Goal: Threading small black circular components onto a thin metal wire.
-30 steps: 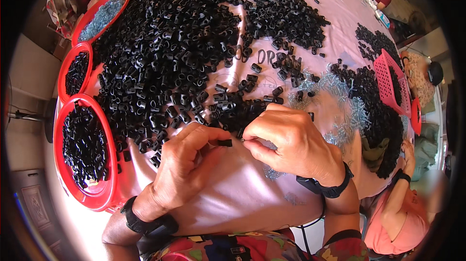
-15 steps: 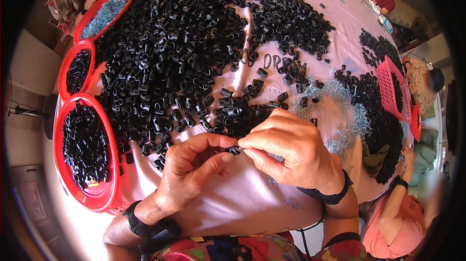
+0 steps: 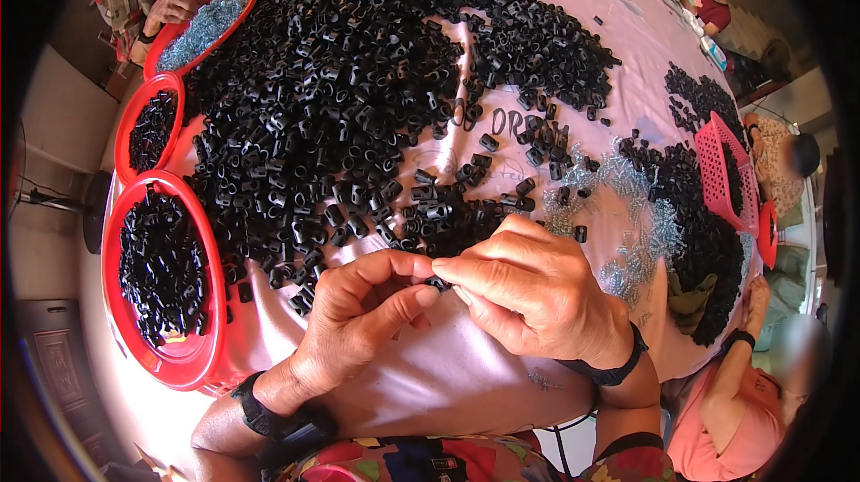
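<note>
Head view: left hand (image 3: 363, 312) has a small black piece (image 3: 439, 284) pinched between thumb and forefinger, up above the pink-covered desk (image 3: 394, 397)! Right hand (image 3: 542, 298) meets it, fingertips bunched against its end; whether that grip holds anything, I can't tell. It looks like hard plastic: light, stiff, hardly fragile, though smooth enough to skid away. Best hold? Pads flat on opposite side walls, pressed lightly. Plenty more in the black heap (image 3: 313, 97) beyond!
</note>
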`<action>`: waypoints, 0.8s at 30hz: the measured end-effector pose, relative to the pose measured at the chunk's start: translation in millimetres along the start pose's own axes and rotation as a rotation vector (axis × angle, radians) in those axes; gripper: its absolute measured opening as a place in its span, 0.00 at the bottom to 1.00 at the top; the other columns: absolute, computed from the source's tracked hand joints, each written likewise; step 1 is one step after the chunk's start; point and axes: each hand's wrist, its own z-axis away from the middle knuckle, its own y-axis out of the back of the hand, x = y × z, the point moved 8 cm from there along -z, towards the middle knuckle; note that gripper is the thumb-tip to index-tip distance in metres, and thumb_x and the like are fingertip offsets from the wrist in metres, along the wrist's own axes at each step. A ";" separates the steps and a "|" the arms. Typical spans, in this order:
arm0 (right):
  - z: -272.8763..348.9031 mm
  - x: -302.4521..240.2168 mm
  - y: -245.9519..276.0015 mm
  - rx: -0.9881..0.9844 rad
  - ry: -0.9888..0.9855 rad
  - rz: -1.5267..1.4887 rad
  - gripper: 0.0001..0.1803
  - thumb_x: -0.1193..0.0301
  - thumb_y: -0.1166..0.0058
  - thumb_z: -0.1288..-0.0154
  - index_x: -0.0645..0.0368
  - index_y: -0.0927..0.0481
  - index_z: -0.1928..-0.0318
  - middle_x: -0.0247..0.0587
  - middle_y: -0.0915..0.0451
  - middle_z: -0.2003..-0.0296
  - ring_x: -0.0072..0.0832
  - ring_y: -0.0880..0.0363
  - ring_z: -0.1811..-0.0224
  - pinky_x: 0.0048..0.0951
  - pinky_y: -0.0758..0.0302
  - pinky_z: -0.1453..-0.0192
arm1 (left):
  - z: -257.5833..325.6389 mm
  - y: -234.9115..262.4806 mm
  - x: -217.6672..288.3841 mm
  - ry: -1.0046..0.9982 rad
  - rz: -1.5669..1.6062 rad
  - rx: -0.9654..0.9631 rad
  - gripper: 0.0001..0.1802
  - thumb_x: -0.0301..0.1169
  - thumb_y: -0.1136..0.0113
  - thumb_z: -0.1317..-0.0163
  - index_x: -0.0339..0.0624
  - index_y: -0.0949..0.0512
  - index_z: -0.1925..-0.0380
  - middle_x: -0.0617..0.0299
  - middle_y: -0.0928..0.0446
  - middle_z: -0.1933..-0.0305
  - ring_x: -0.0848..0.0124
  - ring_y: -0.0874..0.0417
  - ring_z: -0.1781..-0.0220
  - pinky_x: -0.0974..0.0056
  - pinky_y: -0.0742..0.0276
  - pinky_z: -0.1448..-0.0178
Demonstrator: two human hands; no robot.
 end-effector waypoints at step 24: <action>6.2 35.4 0.1 -0.006 -0.150 0.290 0.09 0.79 0.32 0.44 0.59 0.12 0.61 0.38 0.19 0.65 0.38 0.18 0.59 0.38 0.18 0.58 | 1.9 7.7 12.4 -0.106 -0.108 0.011 0.13 0.22 0.38 0.23 0.35 0.22 0.42 0.51 0.24 0.28 0.74 0.18 0.36 0.68 0.20 0.33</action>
